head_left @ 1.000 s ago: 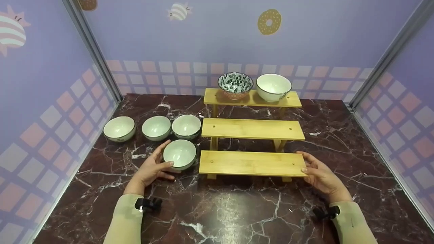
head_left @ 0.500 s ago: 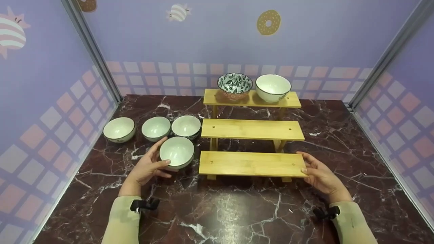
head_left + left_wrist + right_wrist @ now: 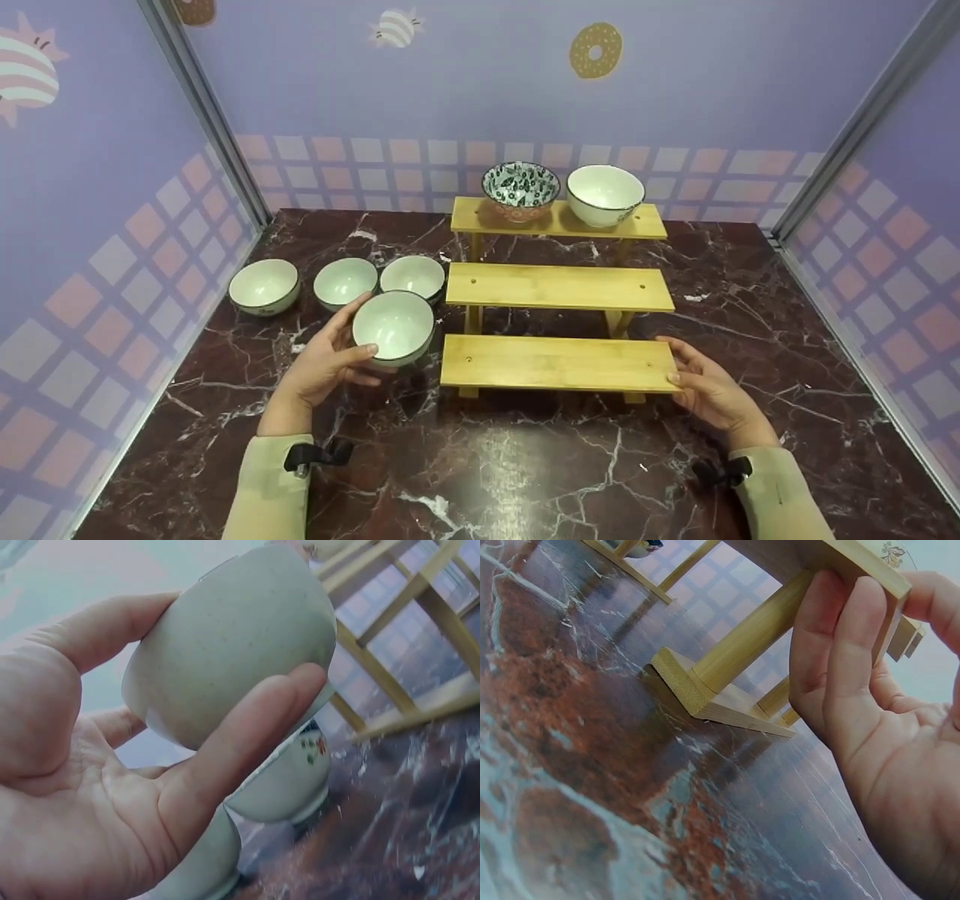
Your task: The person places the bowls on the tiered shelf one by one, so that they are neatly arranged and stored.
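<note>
My left hand holds a pale green bowl, thumb at the rim and fingers round its side and underneath. In the left wrist view this bowl is tilted and raised above the table, with other bowls lower behind it. At the right, my right hand grips the end of the lowest step of a three-step wooden rack. The right wrist view has the fingertips under that board's end and the thumb above. A patterned bowl and a white bowl stand on the top step.
Left of the rack, a white bowl, a pale green bowl and another white bowl stand on the dark marbled table. Purple panels with tile patterns enclose the back and sides.
The left hand has lifted the pale green bowl off the table, moving it slightly left, then farther back. My right hand stays on the rack's lowest step.
</note>
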Demonstrator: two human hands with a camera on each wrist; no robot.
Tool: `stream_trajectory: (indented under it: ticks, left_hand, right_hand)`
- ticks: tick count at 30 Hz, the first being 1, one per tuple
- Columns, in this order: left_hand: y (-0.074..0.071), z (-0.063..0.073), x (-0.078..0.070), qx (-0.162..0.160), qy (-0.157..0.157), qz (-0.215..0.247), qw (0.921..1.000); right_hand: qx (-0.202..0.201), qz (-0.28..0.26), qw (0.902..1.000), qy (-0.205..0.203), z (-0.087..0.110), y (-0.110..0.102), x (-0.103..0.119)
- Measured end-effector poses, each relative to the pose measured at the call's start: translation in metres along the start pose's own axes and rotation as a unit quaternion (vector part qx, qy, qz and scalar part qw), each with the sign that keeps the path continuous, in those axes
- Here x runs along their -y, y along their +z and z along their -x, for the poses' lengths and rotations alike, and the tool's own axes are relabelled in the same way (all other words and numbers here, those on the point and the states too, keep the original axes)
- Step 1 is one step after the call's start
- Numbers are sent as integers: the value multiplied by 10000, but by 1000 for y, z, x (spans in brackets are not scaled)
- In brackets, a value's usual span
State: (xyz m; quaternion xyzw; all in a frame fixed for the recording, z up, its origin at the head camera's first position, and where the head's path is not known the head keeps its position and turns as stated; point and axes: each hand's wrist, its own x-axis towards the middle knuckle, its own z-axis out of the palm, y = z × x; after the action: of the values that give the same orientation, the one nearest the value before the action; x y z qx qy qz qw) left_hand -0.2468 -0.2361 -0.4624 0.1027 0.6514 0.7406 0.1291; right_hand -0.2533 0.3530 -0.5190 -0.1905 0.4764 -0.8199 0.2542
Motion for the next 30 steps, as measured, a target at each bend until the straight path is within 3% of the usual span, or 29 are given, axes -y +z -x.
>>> stream_trajectory:
  ticks: [8, 22, 30]
  left_hand:
    - [19, -7, -20, 10, -55, 42, 10000]
    - [51, -36, -43, 319, 44, 275, 9991]
    - [77, -53, -51, 458, -133, 415, 9980]
  right_hand:
    - [-175, 139, 9997, 119, 1, 1, 1]
    - [-182, 122, 9997, 48, 0, 0, -1]
    - [-167, 60, 9998, 30, 0, 0, 0]
